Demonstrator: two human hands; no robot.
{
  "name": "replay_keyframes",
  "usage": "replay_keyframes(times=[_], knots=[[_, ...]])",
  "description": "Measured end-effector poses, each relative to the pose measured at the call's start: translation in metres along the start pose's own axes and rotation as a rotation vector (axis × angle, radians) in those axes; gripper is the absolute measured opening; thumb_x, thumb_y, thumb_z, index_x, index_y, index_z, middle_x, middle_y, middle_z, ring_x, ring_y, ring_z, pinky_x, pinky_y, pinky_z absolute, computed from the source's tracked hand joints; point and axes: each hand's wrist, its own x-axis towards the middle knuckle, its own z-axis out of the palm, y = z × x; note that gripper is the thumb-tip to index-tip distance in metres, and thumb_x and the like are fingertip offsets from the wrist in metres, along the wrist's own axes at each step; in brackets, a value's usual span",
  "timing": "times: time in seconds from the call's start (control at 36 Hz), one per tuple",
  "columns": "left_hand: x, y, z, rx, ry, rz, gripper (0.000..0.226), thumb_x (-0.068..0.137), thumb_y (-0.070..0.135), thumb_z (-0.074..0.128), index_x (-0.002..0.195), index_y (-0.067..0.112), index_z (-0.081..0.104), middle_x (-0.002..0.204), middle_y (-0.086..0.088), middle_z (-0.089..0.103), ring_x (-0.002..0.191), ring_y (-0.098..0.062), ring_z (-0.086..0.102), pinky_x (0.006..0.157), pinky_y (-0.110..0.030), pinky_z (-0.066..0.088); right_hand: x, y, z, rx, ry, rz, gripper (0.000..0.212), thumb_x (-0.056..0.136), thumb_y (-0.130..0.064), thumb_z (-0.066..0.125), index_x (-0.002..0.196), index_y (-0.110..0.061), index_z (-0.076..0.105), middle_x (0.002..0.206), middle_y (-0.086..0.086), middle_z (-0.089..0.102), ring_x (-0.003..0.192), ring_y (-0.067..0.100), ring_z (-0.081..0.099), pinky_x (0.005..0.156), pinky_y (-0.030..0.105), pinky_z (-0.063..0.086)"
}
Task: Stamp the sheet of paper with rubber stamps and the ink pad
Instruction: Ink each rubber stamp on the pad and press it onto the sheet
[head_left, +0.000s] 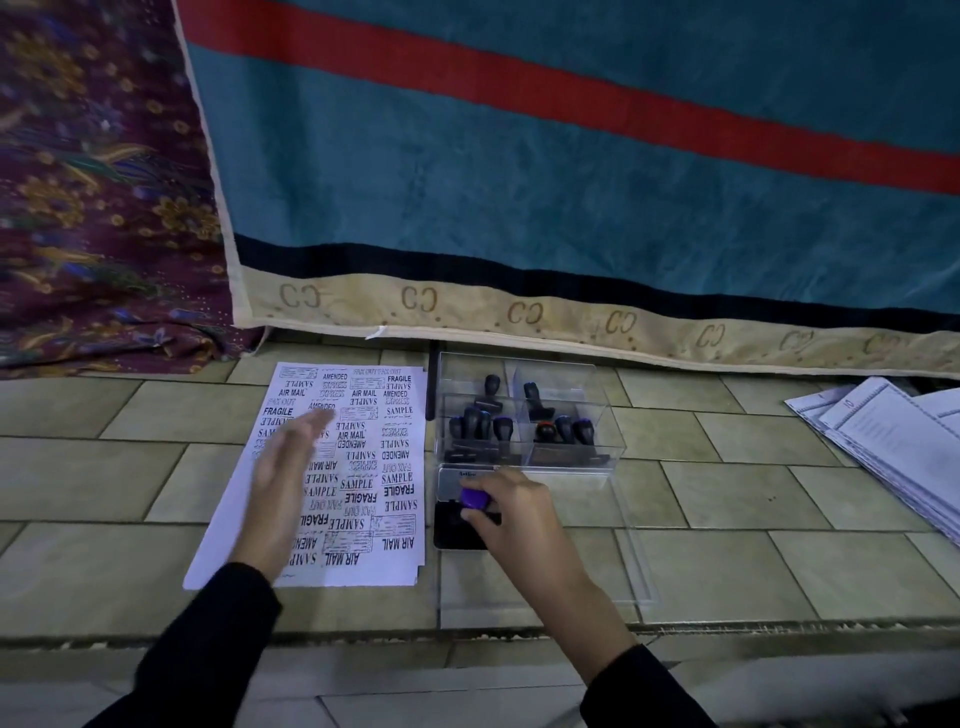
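While over ink pad (453, 535), purple stamp (475, 499)

The left hand (288, 478), fingers straight and blurred, is over the sheet (363, 467), which lies on the tiles (753, 499) crowded with black prints; I can't tell whether it touches. At the sheet's three o'clock the right hand (511, 512) pinches a purple-topped stamp (475, 498) at the black pad (457, 530), and at the pad's twelve o'clock stands a clear box (524, 415) of dark-handled stamps. A teal blanket (571, 156) hangs behind at twelve o'clock, and papers (893, 441) lie well apart at the box's three o'clock.
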Motion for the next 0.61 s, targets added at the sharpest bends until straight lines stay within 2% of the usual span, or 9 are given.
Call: replay_keyframes(times=[0.08, 0.14, 0.17, 0.22, 0.28, 0.33, 0.42, 0.61], knots=[[0.007, -0.008, -0.045, 0.152, 0.199, 0.031, 0.022, 0.094, 0.047, 0.049, 0.112, 0.043, 0.063, 0.120, 0.025, 0.063, 0.110, 0.011, 0.055, 0.089, -0.020, 0.039, 0.006, -0.002, -0.002, -0.013, -0.026, 0.006, 0.028, 0.083, -0.011, 0.068, 0.111, -0.012, 0.067, 0.104, 0.008, 0.063, 0.088, 0.020, 0.063, 0.083, 0.033, 0.054], [0.011, -0.022, -0.075, 0.302, 0.245, 0.006, 0.021, 0.097, 0.034, 0.048, 0.113, 0.039, 0.061, 0.117, 0.016, 0.065, 0.108, -0.001, 0.059, 0.090, -0.024, 0.046, 0.015, -0.008, 0.000, -0.006, -0.003, -0.008, 0.027, 0.083, -0.011, 0.068, 0.110, -0.012, 0.067, 0.104, 0.008, 0.063, 0.088, 0.019, 0.063, 0.083, 0.032, 0.054], [0.013, -0.030, -0.089, 0.396, 0.235, -0.017, 0.025, 0.099, 0.028, 0.046, 0.118, 0.034, 0.060, 0.121, 0.008, 0.064, 0.111, -0.011, 0.059, 0.094, -0.032, 0.047, 0.020, -0.013, 0.001, 0.001, 0.013, -0.022, 0.026, 0.082, -0.011, 0.068, 0.108, -0.012, 0.067, 0.103, 0.008, 0.064, 0.087, 0.017, 0.063, 0.083, 0.030, 0.054], [0.015, -0.042, -0.107, 0.604, 0.199, -0.042, 0.030, 0.100, 0.016, 0.045, 0.125, 0.018, 0.059, 0.130, -0.008, 0.061, 0.118, -0.028, 0.055, 0.100, -0.044, 0.043, 0.033, -0.026, 0.008, 0.033, 0.023, -0.051, 0.026, 0.081, -0.010, 0.068, 0.107, -0.012, 0.068, 0.103, 0.007, 0.064, 0.086, 0.015, 0.062, 0.084, 0.025, 0.054], [0.014, -0.046, -0.112, 0.784, 0.156, -0.006, 0.029, 0.098, 0.009, 0.047, 0.122, 0.004, 0.062, 0.133, -0.017, 0.058, 0.122, -0.035, 0.053, 0.103, -0.047, 0.039, 0.048, -0.043, 0.020, 0.082, -0.009, -0.084, 0.027, 0.082, -0.009, 0.067, 0.110, -0.010, 0.067, 0.104, 0.009, 0.063, 0.086, 0.017, 0.063, 0.086, 0.029, 0.055], [0.011, -0.044, -0.111, 0.913, 0.121, 0.036, 0.032, 0.095, 0.018, 0.046, 0.116, 0.007, 0.068, 0.132, -0.017, 0.058, 0.123, -0.036, 0.053, 0.105, -0.048, 0.037, 0.064, -0.061, 0.034, 0.111, -0.052, -0.125, 0.027, 0.084, -0.009, 0.066, 0.111, -0.009, 0.065, 0.106, 0.011, 0.062, 0.089, 0.022, 0.063, 0.086, 0.035, 0.056], [0.006, -0.037, -0.107, 1.002, 0.109, 0.029, 0.040, 0.091, 0.032, 0.040, 0.116, 0.019, 0.069, 0.136, -0.010, 0.056, 0.126, -0.030, 0.051, 0.111, -0.048, 0.029, 0.087, -0.088, 0.057, 0.099, -0.128, -0.173, 0.029, 0.086, -0.008, 0.063, 0.114, -0.008, 0.063, 0.109, 0.016, 0.061, 0.097, 0.030, 0.060, 0.089, 0.041, 0.053], [0.003, -0.033, -0.107, 1.053, 0.085, 0.005, 0.048, 0.085, 0.044, 0.036, 0.119, 0.028, 0.067, 0.141, -0.005, 0.051, 0.132, -0.025, 0.043, 0.111, -0.042, 0.020, 0.117, -0.130, 0.100, 0.031, -0.229, -0.220, 0.021, 0.085, -0.007, 0.061, 0.104, 0.001, 0.064, 0.102, 0.024, 0.058, 0.096, 0.040, 0.055, 0.081, 0.042, 0.050]])
